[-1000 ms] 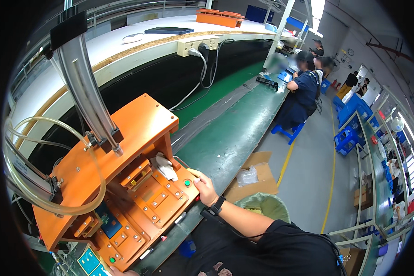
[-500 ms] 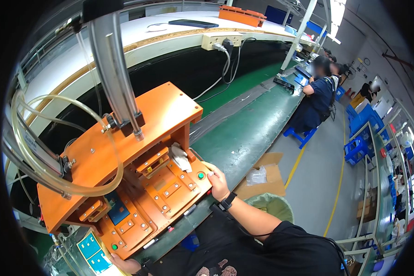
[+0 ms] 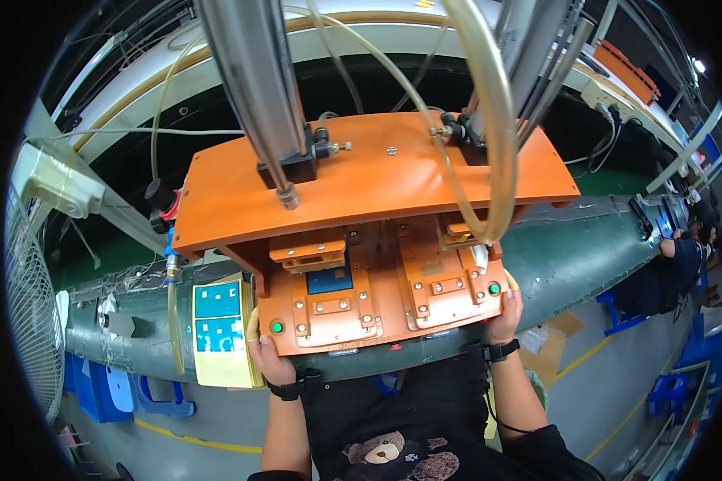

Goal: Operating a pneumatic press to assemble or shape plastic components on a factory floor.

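An orange press fixture (image 3: 377, 172) with two upright metal cylinders (image 3: 253, 76) stands on the green bench before me. My left hand (image 3: 273, 361) is closed around the left side of its base, near a green button (image 3: 277, 327). My right hand (image 3: 505, 315) grips the right side, beside another green button (image 3: 494, 289). Pale yellow covers show on a finger of each hand. A blue flat piece (image 3: 329, 279) lies in the left nest, partly under the upper block. The right nest (image 3: 445, 289) shows a bare orange plate. My fingertips' undersides are hidden.
Yellow sheets with blue panels (image 3: 218, 353) lie left of the fixture. Clear hoses (image 3: 501, 120) loop over it. A fan guard (image 3: 36, 280) stands at far left. Blue stools (image 3: 164, 401) are below the bench. A co-worker (image 3: 674, 264) sits at far right.
My view has swung left and now faces the fixture squarely, so the co-worker and aisle sit farther right. Both hands remain at the fixture's sides.
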Demonstrator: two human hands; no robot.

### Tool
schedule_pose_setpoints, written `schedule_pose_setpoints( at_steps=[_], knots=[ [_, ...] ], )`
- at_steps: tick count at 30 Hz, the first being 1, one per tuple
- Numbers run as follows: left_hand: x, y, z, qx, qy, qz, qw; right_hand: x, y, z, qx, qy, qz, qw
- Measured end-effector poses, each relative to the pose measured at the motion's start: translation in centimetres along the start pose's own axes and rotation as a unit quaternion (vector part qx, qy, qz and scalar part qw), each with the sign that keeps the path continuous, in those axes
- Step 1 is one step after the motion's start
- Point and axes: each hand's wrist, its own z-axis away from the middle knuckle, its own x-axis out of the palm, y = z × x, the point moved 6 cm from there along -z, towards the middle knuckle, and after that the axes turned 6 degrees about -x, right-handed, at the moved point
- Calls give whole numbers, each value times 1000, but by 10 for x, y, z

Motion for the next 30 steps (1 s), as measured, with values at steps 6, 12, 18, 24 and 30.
schedule_pose_setpoints(
  at_steps=[6, 12, 18, 24, 30],
  knots=[
    [4, 8, 1, -3, -7, 10, 1000, 2, 2, 0, 13, -6, -20, 1000],
    [6, 8, 0, -2, -1, 8, 1000, -2, 3, -2, -4, -8, -4, 1000],
    [6, 8, -1, 4, -15, -3, 1000, 4, -1, -2, 8, -9, -7, 1000],
    [8, 9, -2, 3, -19, 9, 1000, 0, 0, -3, -11, -11, 5, 1000],
    [5, 8, 0, 8, -16, 3, 1000, 2, -3, -2, -8, -15, 22, 1000]
  ],
)
